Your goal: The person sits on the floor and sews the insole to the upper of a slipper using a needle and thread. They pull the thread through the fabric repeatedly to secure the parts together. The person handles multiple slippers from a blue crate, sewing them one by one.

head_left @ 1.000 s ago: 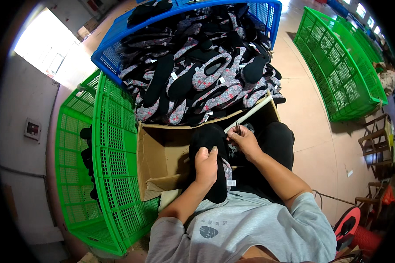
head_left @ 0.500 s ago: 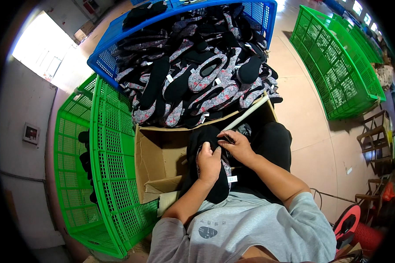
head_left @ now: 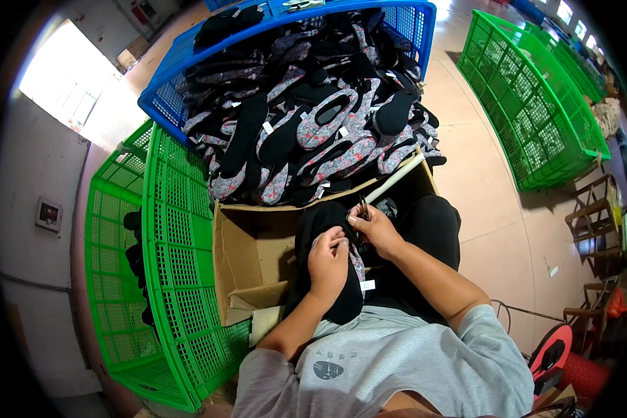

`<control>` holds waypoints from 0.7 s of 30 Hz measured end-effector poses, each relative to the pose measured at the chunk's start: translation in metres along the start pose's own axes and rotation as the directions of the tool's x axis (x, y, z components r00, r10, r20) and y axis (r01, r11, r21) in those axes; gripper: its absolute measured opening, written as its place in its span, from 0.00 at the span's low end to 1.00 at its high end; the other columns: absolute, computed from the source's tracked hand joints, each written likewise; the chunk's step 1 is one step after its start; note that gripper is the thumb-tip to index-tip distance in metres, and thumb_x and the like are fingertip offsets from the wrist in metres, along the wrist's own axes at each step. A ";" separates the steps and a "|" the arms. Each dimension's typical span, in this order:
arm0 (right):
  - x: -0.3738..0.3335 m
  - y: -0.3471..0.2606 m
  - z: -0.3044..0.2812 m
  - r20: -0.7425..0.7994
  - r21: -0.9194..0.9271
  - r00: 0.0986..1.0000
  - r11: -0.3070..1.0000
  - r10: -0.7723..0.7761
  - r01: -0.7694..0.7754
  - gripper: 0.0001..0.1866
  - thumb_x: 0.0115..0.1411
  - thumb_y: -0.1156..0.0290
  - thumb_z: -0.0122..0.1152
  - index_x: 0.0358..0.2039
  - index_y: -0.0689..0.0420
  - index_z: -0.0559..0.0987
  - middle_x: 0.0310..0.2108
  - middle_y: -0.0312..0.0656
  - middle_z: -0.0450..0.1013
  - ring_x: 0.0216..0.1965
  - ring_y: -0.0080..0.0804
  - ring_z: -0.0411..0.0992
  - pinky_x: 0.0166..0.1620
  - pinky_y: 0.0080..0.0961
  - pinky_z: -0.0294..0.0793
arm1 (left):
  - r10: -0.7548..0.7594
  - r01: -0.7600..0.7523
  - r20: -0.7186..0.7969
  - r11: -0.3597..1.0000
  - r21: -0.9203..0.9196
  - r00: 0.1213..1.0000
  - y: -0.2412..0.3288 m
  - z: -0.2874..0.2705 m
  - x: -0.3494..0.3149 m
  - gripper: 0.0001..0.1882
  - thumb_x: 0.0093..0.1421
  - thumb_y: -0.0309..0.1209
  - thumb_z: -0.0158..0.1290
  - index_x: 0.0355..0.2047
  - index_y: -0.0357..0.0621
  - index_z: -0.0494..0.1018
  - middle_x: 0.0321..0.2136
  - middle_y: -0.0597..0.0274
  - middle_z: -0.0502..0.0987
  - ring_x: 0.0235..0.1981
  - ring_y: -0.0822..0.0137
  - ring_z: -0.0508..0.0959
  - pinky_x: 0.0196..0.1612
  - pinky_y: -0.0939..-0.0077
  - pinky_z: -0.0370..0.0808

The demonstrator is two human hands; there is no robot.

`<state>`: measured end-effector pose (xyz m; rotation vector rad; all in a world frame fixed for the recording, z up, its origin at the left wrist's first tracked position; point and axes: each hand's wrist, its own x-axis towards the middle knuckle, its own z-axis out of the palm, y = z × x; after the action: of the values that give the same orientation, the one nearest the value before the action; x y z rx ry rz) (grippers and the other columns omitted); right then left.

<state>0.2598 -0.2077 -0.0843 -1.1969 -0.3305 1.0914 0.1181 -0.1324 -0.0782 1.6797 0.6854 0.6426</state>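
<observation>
Across my lap lies a slipper (head_left: pixel 350 301) with a black sole, floral grey-and-red fabric and a small white tag (head_left: pixel 368 285). My left hand (head_left: pixel 327 261) is closed on it, fingers bunched near its upper part. Just to the right, my right hand (head_left: pixel 376 230) grips a small dark pair of thread snips (head_left: pixel 364 207), tips pointing up and away from me. My fingers cover part of the snips and of the slipper. A heap of similar slippers (head_left: pixel 331 115) fills the space ahead of my knees.
Behind the heap stands a blue crate (head_left: pixel 161 83). Between it and my lap sits an open cardboard box (head_left: pixel 240 240), with a pale tube (head_left: pixel 397 177) at its right edge. Green crates stand at left (head_left: pixel 181 279) and far right (head_left: pixel 536 104). A wooden stool (head_left: pixel 592 209) is at right.
My right hand has turned, so the snips now point upward, apart from the slipper. My left fingers have curled in, the thumb no longer raised.
</observation>
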 end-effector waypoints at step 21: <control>-0.004 -0.014 -0.006 -0.055 0.061 0.998 0.998 0.028 -0.025 0.10 0.67 0.58 0.58 0.39 0.49 0.73 0.34 0.28 0.74 0.30 0.13 0.68 0.27 0.12 0.62 | 0.245 -0.363 0.370 0.885 0.291 0.896 0.042 -0.036 0.089 0.04 0.57 0.26 0.57 0.32 0.38 0.75 0.29 0.59 0.76 0.32 0.63 0.77 0.37 0.73 0.72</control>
<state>0.2689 -0.2135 -0.0732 -1.1790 -0.2377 1.0815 0.1562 -0.0510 -0.0251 2.2004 0.3043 0.4590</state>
